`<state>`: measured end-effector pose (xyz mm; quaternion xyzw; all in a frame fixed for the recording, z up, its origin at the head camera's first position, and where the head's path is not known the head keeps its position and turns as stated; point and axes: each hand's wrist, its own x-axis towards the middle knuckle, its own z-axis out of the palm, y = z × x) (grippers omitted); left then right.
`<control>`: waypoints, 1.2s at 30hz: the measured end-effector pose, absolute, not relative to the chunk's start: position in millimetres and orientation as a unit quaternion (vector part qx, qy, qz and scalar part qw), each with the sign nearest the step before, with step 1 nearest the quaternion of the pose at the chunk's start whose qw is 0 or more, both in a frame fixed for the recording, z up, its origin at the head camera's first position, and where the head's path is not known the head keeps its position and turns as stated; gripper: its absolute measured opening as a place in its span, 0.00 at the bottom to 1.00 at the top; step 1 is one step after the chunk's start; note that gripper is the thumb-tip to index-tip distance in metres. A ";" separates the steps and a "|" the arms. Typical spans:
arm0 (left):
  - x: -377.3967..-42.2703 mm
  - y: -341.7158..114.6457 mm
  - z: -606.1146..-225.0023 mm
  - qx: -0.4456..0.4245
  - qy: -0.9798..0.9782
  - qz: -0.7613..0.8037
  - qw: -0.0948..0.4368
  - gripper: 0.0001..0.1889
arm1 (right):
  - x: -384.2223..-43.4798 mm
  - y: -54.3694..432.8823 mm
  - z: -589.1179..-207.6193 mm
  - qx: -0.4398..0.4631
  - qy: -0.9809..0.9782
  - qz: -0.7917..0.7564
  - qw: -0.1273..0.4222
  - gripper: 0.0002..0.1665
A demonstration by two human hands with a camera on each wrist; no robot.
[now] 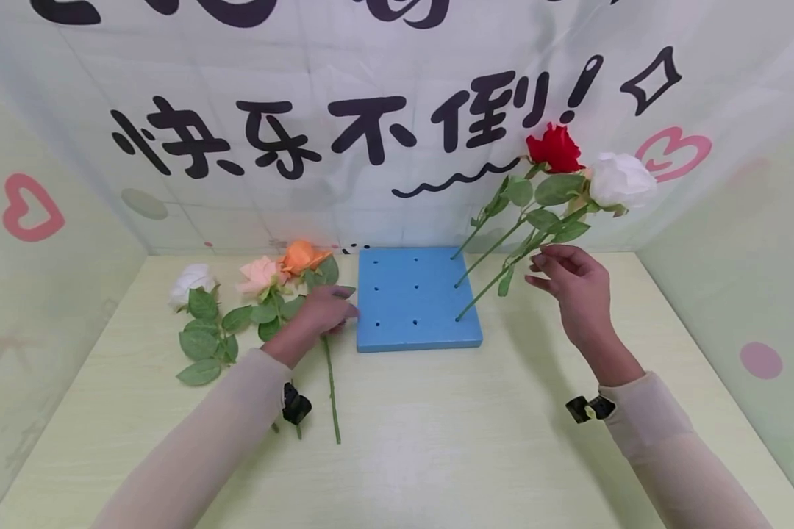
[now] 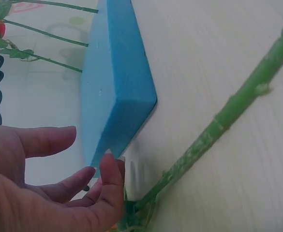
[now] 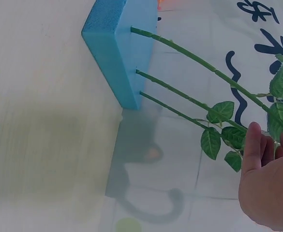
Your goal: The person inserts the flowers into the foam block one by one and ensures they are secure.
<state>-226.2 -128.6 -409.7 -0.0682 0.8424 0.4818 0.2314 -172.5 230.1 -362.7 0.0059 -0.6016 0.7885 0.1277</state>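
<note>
A blue foam block (image 1: pixel 420 297) with rows of small holes lies on the table. Three green stems lean rightward out of its right-hand holes, topped by a red rose (image 1: pixel 556 148) and a white rose (image 1: pixel 622 180); any third bloom is hidden behind them. Beside these stems and their leaves is my right hand (image 1: pixel 578 294), its fingers loosely bent and nothing gripped. My left hand (image 1: pixel 320 312) hovers at the block's left edge, empty, with thumb and fingers apart in the left wrist view. Under and beside it lies an orange rose (image 1: pixel 303 256), its stem pointing toward me.
Left of the block, a pink rose (image 1: pixel 261 275) and another white rose (image 1: pixel 193 285) lie on the pale table (image 1: pixel 397 455) with their leaves spread. A white printed backdrop (image 1: pixel 344 206) stands close behind the block, and side panels flank the table.
</note>
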 end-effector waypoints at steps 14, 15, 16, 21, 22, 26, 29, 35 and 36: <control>-215.6 -152.2 -388.6 -0.054 0.853 0.473 0.215 0.25 | -165.9 237.9 -385.5 -0.051 -0.644 0.762 0.054 0.10; -214.2 -153.2 -387.9 -0.054 0.853 0.472 0.215 0.26 | -165.8 238.0 -387.2 -0.056 -0.648 0.758 0.048 0.10; -212.3 -154.0 -386.9 -0.055 0.855 0.469 0.214 0.26 | -165.9 238.0 -389.2 -0.062 -0.654 0.753 0.042 0.11; -201.1 -158.2 -383.7 -0.061 0.870 0.441 0.212 0.27 | -167.0 236.9 -400.7 -0.083 -0.680 0.728 0.008 0.12; -199.3 -158.8 -383.8 -0.061 0.874 0.433 0.210 0.27 | -167.4 236.7 -403.2 -0.087 -0.687 0.722 0.001 0.13; -194.1 -160.3 -385.6 -0.062 0.880 0.425 0.203 0.29 | -169.1 235.6 -412.8 -0.100 -0.712 0.695 -0.028 0.20; -193.0 -159.8 -388.1 -0.068 0.875 0.434 0.201 0.30 | -169.7 233.7 -418.9 -0.106 -0.725 0.679 -0.049 0.26; -194.6 -157.5 -396.6 -0.075 0.867 0.445 0.211 0.33 | -170.8 222.7 -428.5 -0.116 -0.732 0.667 -0.081 0.27; -194.9 -157.2 -398.0 -0.074 0.867 0.445 0.210 0.33 | -171.1 220.4 -430.0 -0.118 -0.730 0.668 -0.084 0.28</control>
